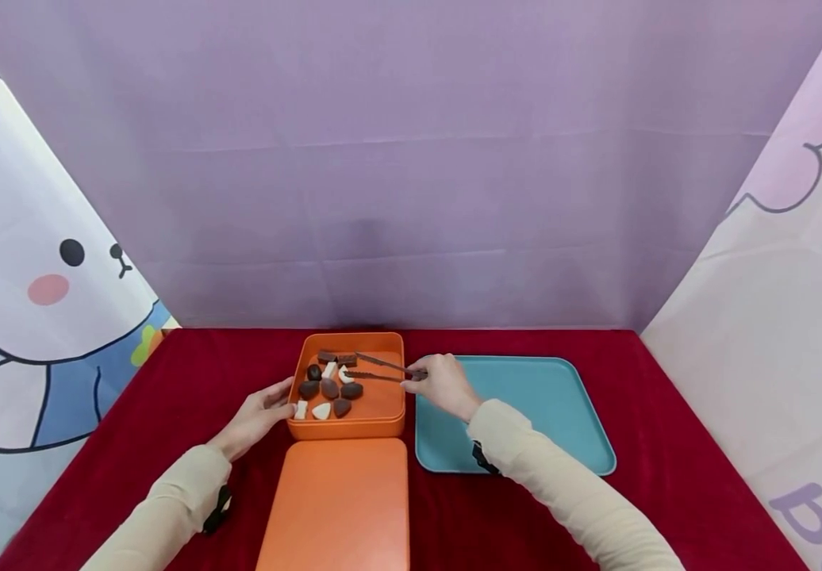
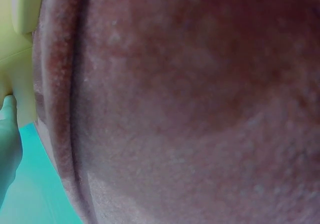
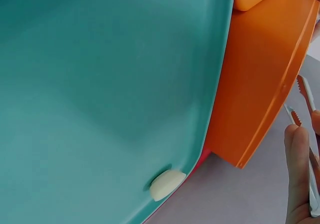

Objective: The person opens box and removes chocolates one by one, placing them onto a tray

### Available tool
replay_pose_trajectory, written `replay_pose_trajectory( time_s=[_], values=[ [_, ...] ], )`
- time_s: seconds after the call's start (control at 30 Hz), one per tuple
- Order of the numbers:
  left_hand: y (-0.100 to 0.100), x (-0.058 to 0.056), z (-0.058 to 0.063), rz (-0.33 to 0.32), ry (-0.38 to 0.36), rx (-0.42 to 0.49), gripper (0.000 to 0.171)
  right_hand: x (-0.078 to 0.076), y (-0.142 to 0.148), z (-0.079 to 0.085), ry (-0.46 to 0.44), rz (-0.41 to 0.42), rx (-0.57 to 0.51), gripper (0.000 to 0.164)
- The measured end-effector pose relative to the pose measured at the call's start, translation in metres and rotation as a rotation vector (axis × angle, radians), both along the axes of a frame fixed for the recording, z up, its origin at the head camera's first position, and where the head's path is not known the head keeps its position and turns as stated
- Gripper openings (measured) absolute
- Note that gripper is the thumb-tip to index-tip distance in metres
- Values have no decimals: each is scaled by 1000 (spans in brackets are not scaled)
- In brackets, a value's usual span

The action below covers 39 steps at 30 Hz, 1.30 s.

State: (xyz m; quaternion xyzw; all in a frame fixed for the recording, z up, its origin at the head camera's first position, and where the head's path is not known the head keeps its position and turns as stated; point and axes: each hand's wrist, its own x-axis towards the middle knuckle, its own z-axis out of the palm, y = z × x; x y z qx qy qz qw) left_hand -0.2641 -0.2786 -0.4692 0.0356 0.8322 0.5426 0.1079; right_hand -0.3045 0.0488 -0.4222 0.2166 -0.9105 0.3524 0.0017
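Note:
In the head view my left hand (image 1: 259,414) touches the left wall of an orange box (image 1: 382,406), its fingers stretched along the outside. A fingertip (image 2: 9,103) meets the box side in the left wrist view. The box holds several dark brown and white pieces that look like chocolates, among them a dark oval piece (image 1: 351,390). My right hand (image 1: 447,386) pinches dark tongs (image 1: 382,377) over the box's right rim. Their arms stand apart; the lower tip is by a white curved piece (image 1: 343,374). I cannot tell whether it touches.
Right of the box lies a blue-green tray (image 1: 525,388); a white piece (image 3: 167,184) rests near its edge in the right wrist view. An orange lid-like panel (image 1: 343,500) lies before the box on the red cloth (image 1: 661,428). A purple curtain (image 1: 397,174) hangs behind.

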Motion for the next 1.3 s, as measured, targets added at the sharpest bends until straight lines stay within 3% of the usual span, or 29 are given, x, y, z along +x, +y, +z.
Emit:
replay_pose_trajectory(
  time_s=[0.2,0.6,0.9,1.3],
  values=[
    [2,1,0,11,4,1,62,-2,-9,0,31,-8,12,29],
    [2,0,2,2,24,9,62,-9,-28,1,-4,-40,51,19],
    [1,2,0,18,1,3,63,-11,-44,-3,-14,-79,173,11],
    [1,4,1,9,3,10,63,-11,-48,1,-8,-68,224,9]
  ],
)
